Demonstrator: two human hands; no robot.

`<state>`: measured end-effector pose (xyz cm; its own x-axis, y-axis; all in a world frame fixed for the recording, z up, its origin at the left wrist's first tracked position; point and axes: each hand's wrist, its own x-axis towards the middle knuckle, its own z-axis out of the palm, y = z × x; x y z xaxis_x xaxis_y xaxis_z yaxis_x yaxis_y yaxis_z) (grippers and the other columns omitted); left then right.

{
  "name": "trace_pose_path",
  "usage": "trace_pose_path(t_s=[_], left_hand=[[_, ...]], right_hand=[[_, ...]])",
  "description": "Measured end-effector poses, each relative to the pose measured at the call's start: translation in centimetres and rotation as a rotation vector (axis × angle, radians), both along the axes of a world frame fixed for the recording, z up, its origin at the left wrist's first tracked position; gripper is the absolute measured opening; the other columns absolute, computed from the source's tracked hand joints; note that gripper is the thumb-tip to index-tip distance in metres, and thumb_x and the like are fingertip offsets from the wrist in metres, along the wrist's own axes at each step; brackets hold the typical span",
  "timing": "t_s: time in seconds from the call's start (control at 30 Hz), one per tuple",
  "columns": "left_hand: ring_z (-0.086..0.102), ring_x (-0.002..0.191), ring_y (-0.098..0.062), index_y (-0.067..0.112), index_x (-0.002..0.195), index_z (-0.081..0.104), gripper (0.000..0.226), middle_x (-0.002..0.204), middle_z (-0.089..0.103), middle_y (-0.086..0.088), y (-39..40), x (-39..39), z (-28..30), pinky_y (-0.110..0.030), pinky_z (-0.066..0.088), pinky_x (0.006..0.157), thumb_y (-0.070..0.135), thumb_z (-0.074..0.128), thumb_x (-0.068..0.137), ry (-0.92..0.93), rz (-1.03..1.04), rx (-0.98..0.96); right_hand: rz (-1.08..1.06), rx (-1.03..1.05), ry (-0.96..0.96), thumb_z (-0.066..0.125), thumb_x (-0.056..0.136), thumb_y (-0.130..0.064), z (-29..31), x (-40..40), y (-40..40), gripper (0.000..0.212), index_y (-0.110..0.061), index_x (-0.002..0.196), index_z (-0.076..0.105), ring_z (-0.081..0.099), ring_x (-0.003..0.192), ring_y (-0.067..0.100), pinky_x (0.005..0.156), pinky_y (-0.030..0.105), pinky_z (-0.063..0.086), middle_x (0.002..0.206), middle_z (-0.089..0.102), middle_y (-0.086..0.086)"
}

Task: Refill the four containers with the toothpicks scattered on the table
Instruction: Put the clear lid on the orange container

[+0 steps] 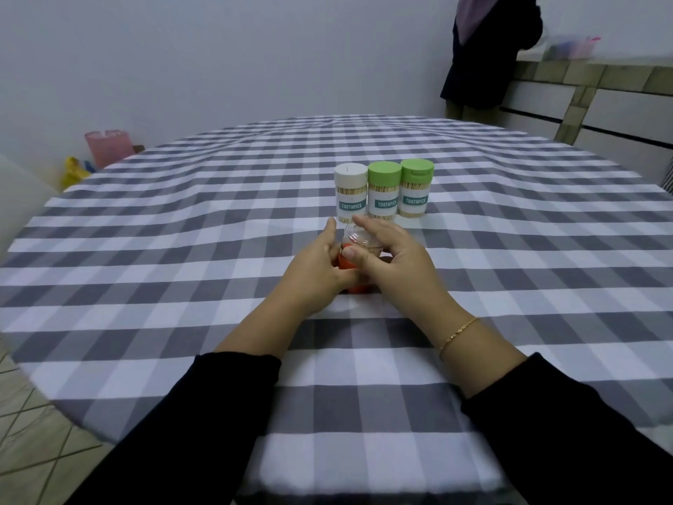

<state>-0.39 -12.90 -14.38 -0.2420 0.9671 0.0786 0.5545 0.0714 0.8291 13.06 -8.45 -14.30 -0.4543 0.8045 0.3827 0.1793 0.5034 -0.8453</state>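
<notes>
at the middle of the checked tablecloth [182, 249], both hands meet around one small container. the left hand [320, 266] comes in from the left with its fingers curled about an orange part [345, 264], seemingly the lid or base; the forefinger points away from the person. between the two hands sits the clear container [356, 236], its round rim showing just beyond the thumbs, and whether it holds toothpicks cannot be told. the right hand [393, 256] wraps over it from the right, thumb pressed against the orange part, a gold bracelet [457, 335] on that wrist. just beyond the fingertips stand three filled containers in a row, touching or nearly so: a white-lidded container [350, 193] beyond the left hand, a green-lidded container [383, 191] in the middle, and a second green-lidded container [415, 187] beyond the right hand.
</notes>
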Motion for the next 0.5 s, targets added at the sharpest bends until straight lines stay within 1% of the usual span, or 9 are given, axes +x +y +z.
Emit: trace_pose_path(t_s=[0.07, 0.1, 0.17, 0.2, 0.23, 0.27, 0.37, 0.43, 0.5], left_hand=[[0.054, 0.123, -0.016, 0.02, 0.155, 0.006, 0.102, 0.134, 0.059, 0.001, 0.03, 0.0, 0.09, -0.031, 0.043, 0.104, 0.023, 0.075, 0.08, 0.0, -0.008, -0.009], [0.055, 0.122, -0.016, 0.021, 0.155, 0.007, 0.102, 0.132, 0.059, 0.002, 0.1, -0.09, 0.04, -0.033, 0.044, 0.104, 0.023, 0.075, 0.08, -0.01, -0.018, -0.012], [0.058, 0.117, -0.012, 0.023, 0.155, 0.012, 0.103, 0.127, 0.062, 0.008, 0.29, -0.29, -0.13, -0.034, 0.047, 0.102, 0.025, 0.077, 0.075, -0.037, -0.048, -0.009], [0.06, 0.114, -0.01, 0.025, 0.154, 0.017, 0.104, 0.126, 0.063, 0.01, 0.36, -0.4, -0.24, -0.034, 0.049, 0.1, 0.029, 0.078, 0.07, -0.036, -0.062, -0.003], [0.061, 0.112, -0.008, 0.026, 0.152, 0.022, 0.103, 0.124, 0.064, 0.013, 0.43, -0.49, -0.35, -0.031, 0.05, 0.098, 0.032, 0.078, 0.066, -0.031, -0.075, 0.005], [0.062, 0.108, -0.005, 0.025, 0.15, 0.027, 0.099, 0.121, 0.065, 0.014, 0.49, -0.56, -0.45, -0.026, 0.052, 0.093, 0.031, 0.079, 0.065, -0.031, -0.087, 0.018], [0.065, 0.094, 0.003, 0.026, 0.138, 0.043, 0.078, 0.109, 0.069, 0.015, 0.52, -0.41, -0.43, -0.011, 0.049, 0.073, 0.015, 0.079, 0.07, -0.039, -0.109, 0.069], [0.064, 0.093, 0.003, 0.027, 0.131, 0.049, 0.07, 0.107, 0.069, 0.015, 0.54, -0.23, -0.36, -0.01, 0.047, 0.071, 0.019, 0.076, 0.066, -0.017, -0.114, 0.086], [0.064, 0.095, 0.003, 0.028, 0.128, 0.051, 0.069, 0.107, 0.068, 0.016, 0.42, -0.07, -0.25, -0.013, 0.047, 0.074, 0.025, 0.073, 0.063, -0.007, -0.117, 0.09]], right_hand=[[0.002, 0.06, -0.049, 0.066, 0.087, -0.031, 0.05, -0.15, -0.05, 0.047, -0.034, 0.132, 0.053, 0.039, 0.131, 0.009, 0.109, 0.029, 0.034, 0.137, 0.048, -0.006], [0.002, 0.083, -0.066, 0.065, 0.087, -0.031, 0.06, -0.21, -0.03, 0.046, -0.033, 0.132, 0.053, 0.039, 0.13, 0.008, 0.107, 0.024, 0.033, 0.136, 0.048, -0.006], [-0.002, 0.109, -0.089, 0.064, 0.088, -0.031, 0.13, -0.28, 0.09, 0.045, -0.033, 0.132, 0.053, 0.042, 0.124, 0.005, 0.098, 0.009, 0.033, 0.133, 0.049, -0.007], [-0.005, 0.115, -0.094, 0.064, 0.088, -0.031, 0.15, -0.31, 0.19, 0.044, -0.034, 0.131, 0.054, 0.043, 0.119, 0.002, 0.092, 0.001, 0.031, 0.131, 0.05, -0.007], [-0.006, 0.12, -0.095, 0.064, 0.088, -0.032, 0.17, -0.34, 0.25, 0.044, -0.034, 0.131, 0.054, 0.044, 0.115, 0.001, 0.088, -0.003, 0.03, 0.13, 0.051, -0.008], [-0.008, 0.125, -0.092, 0.064, 0.088, -0.032, 0.21, -0.39, 0.28, 0.044, -0.033, 0.131, 0.055, 0.044, 0.113, 0.0, 0.086, -0.004, 0.03, 0.128, 0.051, -0.008], [-0.005, 0.139, -0.086, 0.066, 0.087, -0.03, 0.22, -0.56, 0.25, 0.042, -0.031, 0.128, 0.058, 0.047, 0.11, 0.001, 0.086, -0.001, 0.032, 0.122, 0.053, -0.007], [0.001, 0.164, -0.114, 0.067, 0.086, -0.028, 0.26, -0.68, 0.11, 0.039, -0.028, 0.125, 0.061, 0.047, 0.109, 0.002, 0.09, 0.003, 0.033, 0.12, 0.052, -0.005], [-0.001, 0.169, -0.135, 0.067, 0.086, -0.027, 0.26, -0.75, -0.01, 0.039, -0.027, 0.125, 0.061, 0.049, 0.112, 0.006, 0.095, 0.012, 0.035, 0.122, 0.052, -0.004]])
